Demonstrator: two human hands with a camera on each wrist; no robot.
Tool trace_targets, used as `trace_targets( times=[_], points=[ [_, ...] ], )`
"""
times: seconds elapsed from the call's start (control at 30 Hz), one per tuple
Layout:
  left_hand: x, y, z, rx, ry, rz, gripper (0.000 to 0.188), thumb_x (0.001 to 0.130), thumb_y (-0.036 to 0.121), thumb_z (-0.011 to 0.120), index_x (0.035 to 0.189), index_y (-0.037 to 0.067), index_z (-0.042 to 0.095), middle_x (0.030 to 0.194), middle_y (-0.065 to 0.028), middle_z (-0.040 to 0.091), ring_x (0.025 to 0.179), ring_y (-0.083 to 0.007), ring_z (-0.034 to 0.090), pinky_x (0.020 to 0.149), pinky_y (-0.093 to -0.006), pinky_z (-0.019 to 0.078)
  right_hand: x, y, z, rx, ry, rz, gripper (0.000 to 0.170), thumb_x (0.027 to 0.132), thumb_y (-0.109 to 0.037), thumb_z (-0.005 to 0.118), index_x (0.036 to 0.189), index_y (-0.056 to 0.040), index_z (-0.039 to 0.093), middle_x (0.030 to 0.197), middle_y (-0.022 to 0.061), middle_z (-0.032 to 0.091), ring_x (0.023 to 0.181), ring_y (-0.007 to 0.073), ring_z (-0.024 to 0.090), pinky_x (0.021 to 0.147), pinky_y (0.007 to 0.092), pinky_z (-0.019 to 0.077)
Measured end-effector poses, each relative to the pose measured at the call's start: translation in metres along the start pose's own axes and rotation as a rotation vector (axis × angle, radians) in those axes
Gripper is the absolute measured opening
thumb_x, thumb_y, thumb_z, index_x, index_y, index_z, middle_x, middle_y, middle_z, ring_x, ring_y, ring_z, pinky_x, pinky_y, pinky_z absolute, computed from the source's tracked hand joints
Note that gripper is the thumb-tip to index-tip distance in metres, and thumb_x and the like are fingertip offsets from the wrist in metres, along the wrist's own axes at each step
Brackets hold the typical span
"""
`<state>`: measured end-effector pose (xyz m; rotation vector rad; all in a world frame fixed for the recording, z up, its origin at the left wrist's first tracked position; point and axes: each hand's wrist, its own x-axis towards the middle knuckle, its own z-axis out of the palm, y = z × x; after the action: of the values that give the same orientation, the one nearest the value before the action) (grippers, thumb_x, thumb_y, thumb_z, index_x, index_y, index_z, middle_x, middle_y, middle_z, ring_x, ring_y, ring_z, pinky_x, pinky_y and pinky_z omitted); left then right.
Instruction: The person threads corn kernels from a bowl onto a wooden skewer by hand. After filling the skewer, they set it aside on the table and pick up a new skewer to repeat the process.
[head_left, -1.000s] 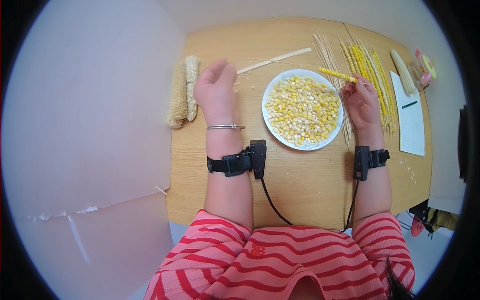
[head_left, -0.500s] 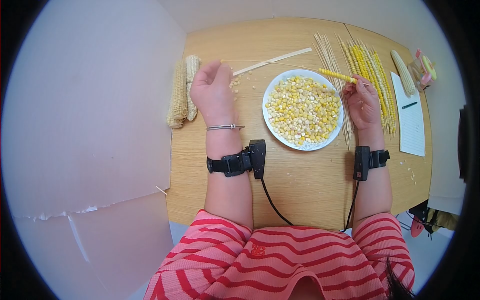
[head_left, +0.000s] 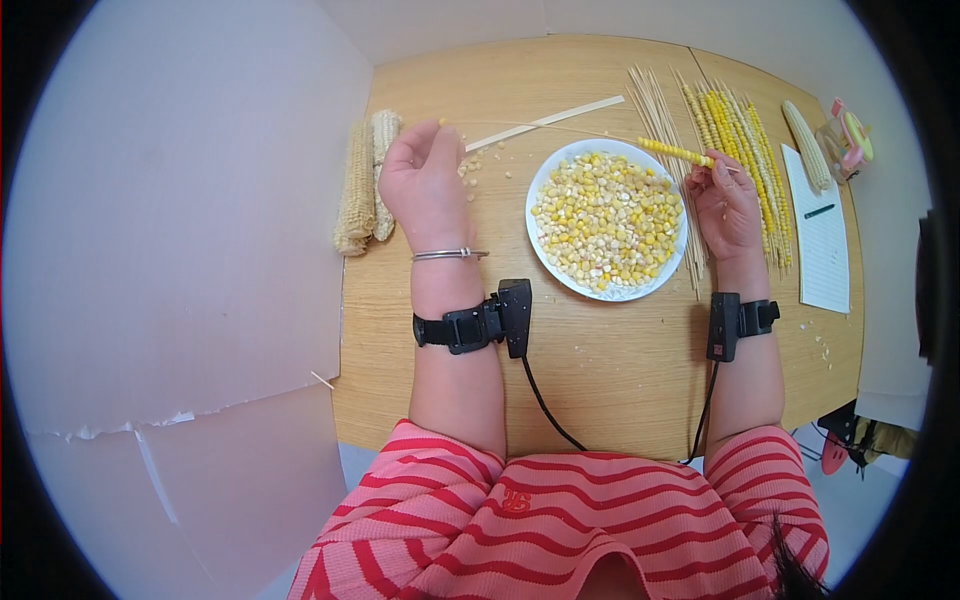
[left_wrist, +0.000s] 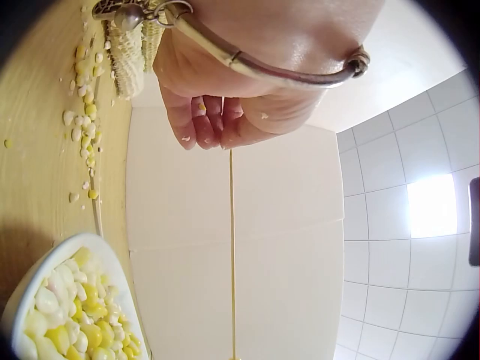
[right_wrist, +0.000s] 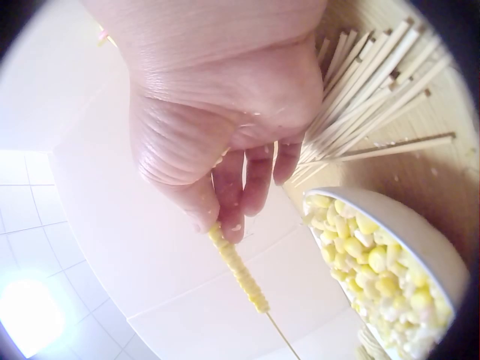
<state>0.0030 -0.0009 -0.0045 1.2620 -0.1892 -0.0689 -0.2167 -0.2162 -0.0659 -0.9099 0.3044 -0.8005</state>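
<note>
My right hand (head_left: 727, 205) pinches a thin wooden skewer (left_wrist: 232, 247) by its threaded end, over the right rim of the plate. A short row of yellow corn kernels (right_wrist: 238, 270) is strung on it close to the fingertips. The bare length runs left across the table to my left hand (head_left: 428, 185). There the thumb and fingers pinch a yellow corn kernel (head_left: 443, 122) at the skewer's far tip. Between the hands stands a white plate (head_left: 537, 245) heaped with loose yellow and white kernels (head_left: 605, 220).
Stripped cobs (head_left: 355, 190) lie left of the left hand. Bare skewers (head_left: 655, 110) and filled corn skewers (head_left: 740, 120) lie beyond the right hand. Farther right are lined paper (head_left: 822, 255), a green pen (head_left: 819, 210) and another cob (head_left: 805, 145). A flat wooden strip (head_left: 550, 120) lies behind the plate.
My left hand, blurred at first, has shifted slightly left and steadied at the skewer's tip, where the kernel now shows. The right hand keeps its hold in the same place.
</note>
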Motion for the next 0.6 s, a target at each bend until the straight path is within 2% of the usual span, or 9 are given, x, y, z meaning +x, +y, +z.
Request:
trace_targets(
  times=[0.6],
  points=[
    [-0.0001, -0.0016, -0.0002, 0.010, 0.011, 0.058, 0.015, 0.077, -0.001, 0.063, 0.090, -0.005, 0.056, 0.080, -0.0082, 0.059, 0.070, -0.0128, 0.058, 0.065, -0.0235, 0.0523, 0.0006, 0.0006, -0.0011, -0.009, 0.000, -0.008, 0.021, 0.083, -0.011, 0.061, 0.103, -0.0017, 0.061, 0.089, 0.0092, 0.064, 0.081, 0.0152, 0.058, 0.078, 0.0290, 0.0435]
  ],
)
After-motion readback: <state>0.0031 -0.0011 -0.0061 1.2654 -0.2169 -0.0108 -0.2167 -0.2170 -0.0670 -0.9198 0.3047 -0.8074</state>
